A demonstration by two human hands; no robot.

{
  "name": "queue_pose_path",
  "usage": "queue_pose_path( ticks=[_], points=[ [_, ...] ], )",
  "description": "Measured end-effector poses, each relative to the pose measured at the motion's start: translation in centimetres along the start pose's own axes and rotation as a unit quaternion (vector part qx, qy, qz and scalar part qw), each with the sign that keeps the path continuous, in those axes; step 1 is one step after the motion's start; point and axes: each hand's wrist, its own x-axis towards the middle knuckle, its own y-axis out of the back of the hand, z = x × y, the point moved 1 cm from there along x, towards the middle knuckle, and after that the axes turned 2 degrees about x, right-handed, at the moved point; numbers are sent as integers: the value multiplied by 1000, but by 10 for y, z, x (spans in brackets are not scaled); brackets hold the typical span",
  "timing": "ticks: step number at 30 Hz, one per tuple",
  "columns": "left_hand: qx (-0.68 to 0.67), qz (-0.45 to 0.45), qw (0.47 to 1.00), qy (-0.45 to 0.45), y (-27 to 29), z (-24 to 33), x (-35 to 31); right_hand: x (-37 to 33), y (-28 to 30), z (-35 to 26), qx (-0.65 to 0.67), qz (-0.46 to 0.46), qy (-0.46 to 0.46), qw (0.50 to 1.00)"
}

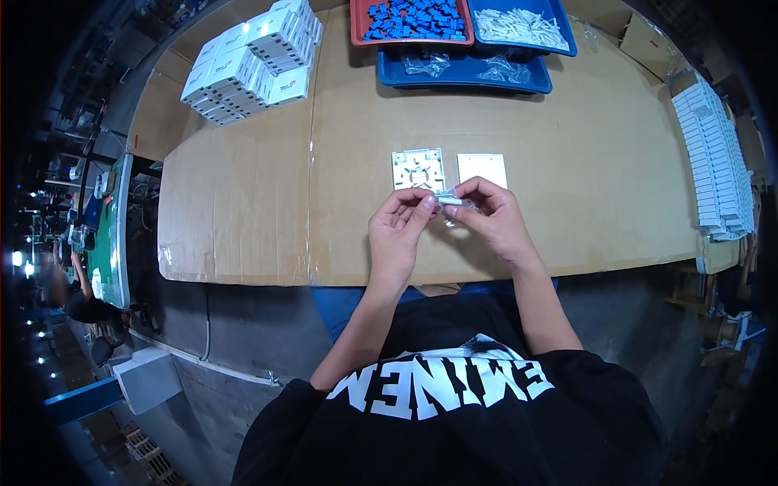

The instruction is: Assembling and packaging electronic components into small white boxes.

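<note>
Both my hands meet over the near middle of the table, at a small clear plastic bag point(450, 200) with a white piece showing in it. My left hand point(395, 232) pinches the bag's left end between thumb and index finger. The fingers of my right hand point(501, 227) close on its right end. Just beyond the left fingers lies a square white plastic base point(418, 164), its open side up with round ribs inside. To its right a flat white cover plate point(481, 165) lies beyond my right fingers. What the bag holds is partly hidden by the fingers.
At the far side stand a red tray point(357, 32) of blue parts and a blue tray point(570, 47) of white plugs, above another blue tray point(466, 85) holding clear bags. White boxes point(243, 69) are stacked far left. White parts point(713, 162) are piled along the right edge.
</note>
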Motion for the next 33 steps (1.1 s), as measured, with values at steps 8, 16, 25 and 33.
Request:
queue_pose_path(
  ticks=[8,16,25,33],
  points=[
    [56,-1,998,-40,6,-2,1,-2,-4,-5,13,-19,36,999],
    [18,-13,999,-27,0,0,-6,-9,-10,-5,25,-89,-53,994],
    [35,-28,999,0,2,-5,-3,-2,-4,11,15,-4,-11,1000],
    [31,-8,999,5,6,-2,-2,-3,-7,2,42,-10,-19,999]
  ],
)
